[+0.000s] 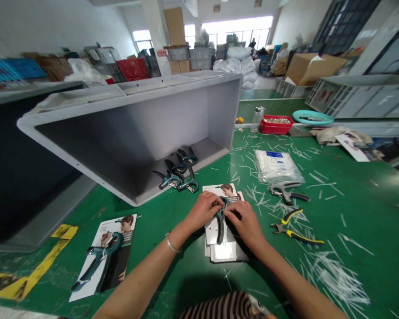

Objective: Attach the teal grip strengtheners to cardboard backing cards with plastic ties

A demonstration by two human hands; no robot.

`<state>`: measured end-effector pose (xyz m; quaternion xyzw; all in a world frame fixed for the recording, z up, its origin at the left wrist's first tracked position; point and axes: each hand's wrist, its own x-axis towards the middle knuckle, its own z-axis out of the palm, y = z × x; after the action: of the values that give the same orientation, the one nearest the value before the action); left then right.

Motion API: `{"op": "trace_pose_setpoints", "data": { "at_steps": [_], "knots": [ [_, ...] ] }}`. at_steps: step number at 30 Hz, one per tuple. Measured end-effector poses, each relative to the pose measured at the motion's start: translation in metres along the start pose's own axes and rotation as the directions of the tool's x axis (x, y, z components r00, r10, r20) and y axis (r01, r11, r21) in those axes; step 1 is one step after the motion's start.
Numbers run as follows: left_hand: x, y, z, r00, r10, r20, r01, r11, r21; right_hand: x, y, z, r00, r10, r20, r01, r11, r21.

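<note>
Both hands meet over a stack of printed backing cards (223, 248) on the green table. My left hand (203, 211) pinches the top of a teal-and-black hand gripper (220, 226) that lies on the top card. My right hand (245, 223) presses on the same hand gripper from the right, fingers curled. A finished card with a hand gripper fastened to it (103, 257) lies at the front left. Several loose hand grippers (179, 174) rest inside a grey crate (126, 119) tipped on its side just beyond my hands.
Yellow-handled cutters (294, 230) and grey pliers (287, 191) lie right of my hands among scattered white cable-tie offcuts (332, 274). A bag of white ties (276, 166), a red tray (275, 125), a small jar (256, 119) and a teal bowl (312, 117) sit further back.
</note>
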<state>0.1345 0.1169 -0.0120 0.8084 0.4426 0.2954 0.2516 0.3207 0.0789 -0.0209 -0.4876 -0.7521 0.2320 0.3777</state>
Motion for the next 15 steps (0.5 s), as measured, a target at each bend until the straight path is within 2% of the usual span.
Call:
{"op": "trace_pose_setpoints", "data": {
  "at_steps": [5, 10, 15],
  "knots": [
    [-0.001, -0.002, 0.004, 0.995, -0.093, -0.040, 0.089, 0.992, -0.090, 0.011, 0.014, 0.003, 0.993, 0.100, -0.058, -0.092, 0.987, 0.136],
    [-0.003, -0.003, 0.011, 0.953, -0.238, -0.189, 0.176, 0.939, -0.295, 0.010, 0.015, 0.002, 0.998, 0.062, 0.011, -0.063, 0.993, 0.097],
    [-0.007, -0.006, 0.016, 0.976, -0.159, -0.149, 0.129, 0.973, -0.193, 0.006, 0.011, -0.001, 0.996, 0.014, 0.083, -0.021, 0.996, 0.086]
  ]
}}
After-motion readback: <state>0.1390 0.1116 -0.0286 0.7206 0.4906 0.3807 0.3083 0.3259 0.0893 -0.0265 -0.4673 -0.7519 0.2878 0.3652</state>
